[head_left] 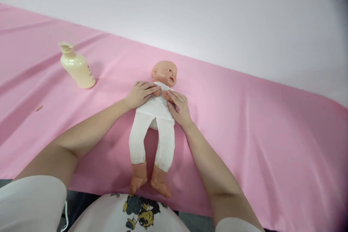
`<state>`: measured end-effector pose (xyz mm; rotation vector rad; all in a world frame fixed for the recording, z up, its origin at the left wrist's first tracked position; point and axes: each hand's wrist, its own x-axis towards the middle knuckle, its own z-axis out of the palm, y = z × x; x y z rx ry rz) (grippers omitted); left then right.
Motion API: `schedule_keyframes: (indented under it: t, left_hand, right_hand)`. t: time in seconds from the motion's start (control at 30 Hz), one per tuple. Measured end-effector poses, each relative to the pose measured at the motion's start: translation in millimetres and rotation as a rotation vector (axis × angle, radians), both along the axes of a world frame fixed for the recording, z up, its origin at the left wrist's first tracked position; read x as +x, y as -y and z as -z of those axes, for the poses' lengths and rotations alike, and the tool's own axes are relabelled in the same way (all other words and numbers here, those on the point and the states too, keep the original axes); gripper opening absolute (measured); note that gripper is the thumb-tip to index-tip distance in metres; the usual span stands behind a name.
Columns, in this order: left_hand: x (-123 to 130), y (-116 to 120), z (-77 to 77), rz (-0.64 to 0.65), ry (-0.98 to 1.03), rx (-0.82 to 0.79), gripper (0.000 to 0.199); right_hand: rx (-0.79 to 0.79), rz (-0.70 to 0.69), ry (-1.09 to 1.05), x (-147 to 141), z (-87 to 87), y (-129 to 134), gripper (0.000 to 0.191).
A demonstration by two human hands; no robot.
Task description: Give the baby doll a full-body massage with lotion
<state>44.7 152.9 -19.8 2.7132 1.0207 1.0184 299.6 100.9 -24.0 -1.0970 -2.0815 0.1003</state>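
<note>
A baby doll (156, 106) in a white cloth top and white trousers lies on its back on the pink cloth, its head turned to the right. Its bare feet point toward me. My left hand (141, 93) is closed over the doll's arm on the left, fingers long across it at chest height. On the other side my right hand (179, 107) curls round the doll's other arm, thumb below. Both small doll hands show at my fingertips on the chest. My fingers and palms hide the doll's forearms.
A cream pump bottle (78, 67) stands on the pink cloth (244, 134) at the left. A small brownish strip (39, 108) lies in front of it. Behind the cloth's far edge rises a pale wall (203, 14). The near edge runs along my body.
</note>
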Motion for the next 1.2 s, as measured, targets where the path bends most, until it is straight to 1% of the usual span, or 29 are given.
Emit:
schedule_keyframes:
  t: [0.1,0.2,0.27,0.37,0.43,0.47,0.53,0.6,0.67,0.73,0.8,0.83,0.9,0.97,1.07,1.13,1.2]
  left_hand:
    - [-1,2,-0.5,-0.044,0.047,-0.002,0.042]
    - [-2,4,-0.8,-0.131,0.137,-0.02,0.045]
    - [-5,1,0.8,-0.167,0.252,-0.049,0.05]
    - [-12,-13,9.8,-0.191,0.538,-0.108,0.059]
    - [-20,-29,20.2,-0.194,0.757,-0.186,0.06]
    - [-24,-37,26.0,-0.207,0.862,-0.251,0.059]
    - [-31,-52,36.8,-0.301,1.054,-0.415,0.056]
    - [-35,-61,43.9,-0.375,1.172,-0.536,0.055]
    - [-36,-63,45.9,-0.373,1.188,-0.563,0.051]
    - [-34,-59,43.4,-0.335,1.147,-0.547,0.051]
    - [-31,-52,37.9,-0.284,1.08,-0.53,0.054]
    - [-30,-48,34.7,-0.245,1.034,-0.502,0.057]
    - [-28,-41,28.0,-0.163,0.917,-0.39,0.064]
    - [-27,-34,21.5,-0.13,0.782,-0.245,0.066]
    - [-23,-23,12.8,-0.139,0.59,-0.09,0.06]
    - [-18,-16,8.5,-0.078,0.452,-0.037,0.055]
    - [-13,-11,5.7,0.023,0.319,-0.018,0.049]
  right_hand:
    - [-0.019,0.041,-0.15,0,2.5,4,0.039]
    - [-0.036,0.14,-0.354,2,5.7,8,0.039]
    - [-0.023,0.196,-0.496,4,8.1,7,0.043]
    - [0.012,0.251,-0.773,13,15.9,-5,0.047]
    - [-0.011,0.301,-0.989,24,25.4,-18,0.046]
    - [-0.046,0.334,-1.094,30,30.9,-25,0.046]
    - [-0.131,0.408,-1.275,41,41.4,-38,0.044]
    - [-0.205,0.46,-1.406,48,48.5,-45,0.042]
    - [-0.226,0.467,-1.454,49,50.2,-47,0.039]
    - [-0.209,0.444,-1.436,45,47.1,-45,0.039]
    - [-0.187,0.418,-1.386,38,40.8,-40,0.041]
    - [-0.176,0.407,-1.351,34,37.2,-36,0.042]
    - [-0.135,0.371,-1.244,28,29.8,-29,0.045]
    - [-0.077,0.309,-1.089,23,23.3,-21,0.05]
    - [-0.013,0.22,-0.827,15,16.5,-9,0.055]
    - [-0.008,0.177,-0.651,10,13.6,-3,0.054]
    - [-0.021,0.111,-0.424,8,11.2,0,0.049]
